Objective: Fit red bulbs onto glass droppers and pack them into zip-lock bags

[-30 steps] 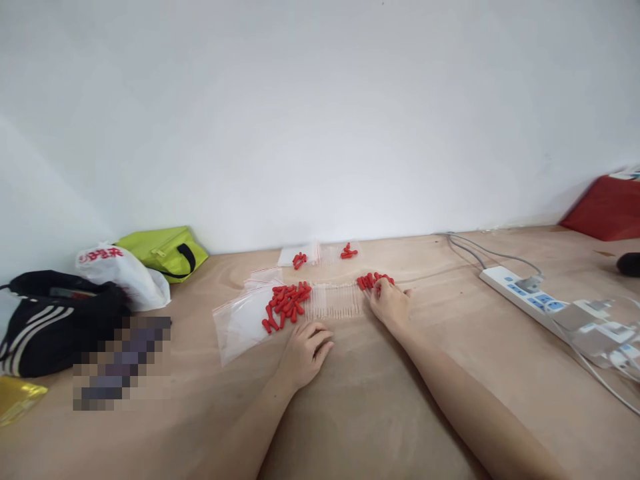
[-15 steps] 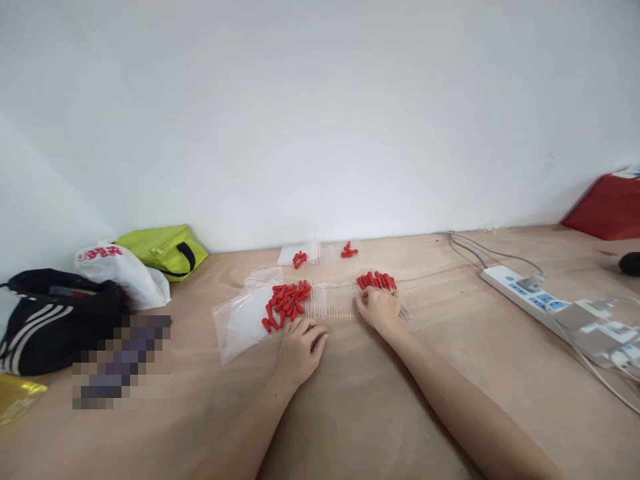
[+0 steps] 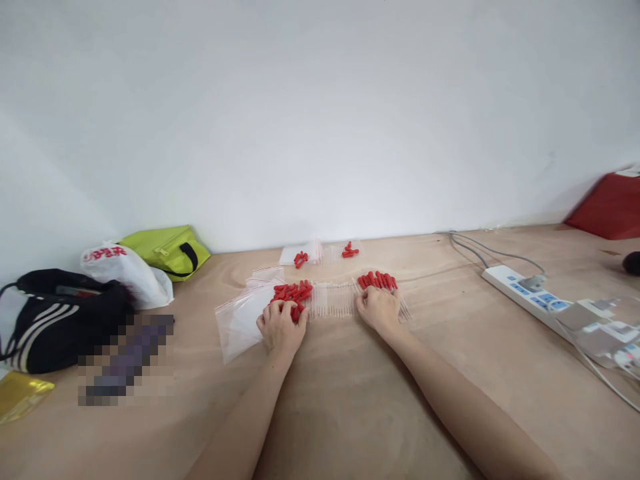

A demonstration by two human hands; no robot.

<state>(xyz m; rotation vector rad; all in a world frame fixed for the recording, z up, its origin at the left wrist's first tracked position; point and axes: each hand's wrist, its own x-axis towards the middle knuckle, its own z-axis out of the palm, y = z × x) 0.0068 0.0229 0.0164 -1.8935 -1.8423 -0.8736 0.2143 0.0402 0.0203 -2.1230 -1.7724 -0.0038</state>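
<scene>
My left hand (image 3: 281, 327) reaches over a pile of red rubber bulbs (image 3: 287, 292), fingers apart and touching the near side of the pile. Under the pile's left side lie clear zip bags (image 3: 235, 327). Between my hands a row of thin clear tubes (image 3: 337, 300) lies side by side. My right hand (image 3: 379, 308) rests over the row's right end with its fingers curled together; what they grip is hidden. Just beyond it, several red bulbs (image 3: 377, 280) sit in a neat line, apparently on the ends of tubes.
Farther back lie two small groups of red bulbs (image 3: 301, 259) and clear bags. A power strip (image 3: 520, 290) with plugs and cables stands at right, near a red bag (image 3: 605, 207). At left are a black bag (image 3: 60, 320), a white plastic bag (image 3: 127, 273) and a lime-green pouch (image 3: 165, 250).
My left hand has moved left and forward from the table in front of the pile onto the red bulbs, its fingers spreading. The right hand has stayed nearly still.
</scene>
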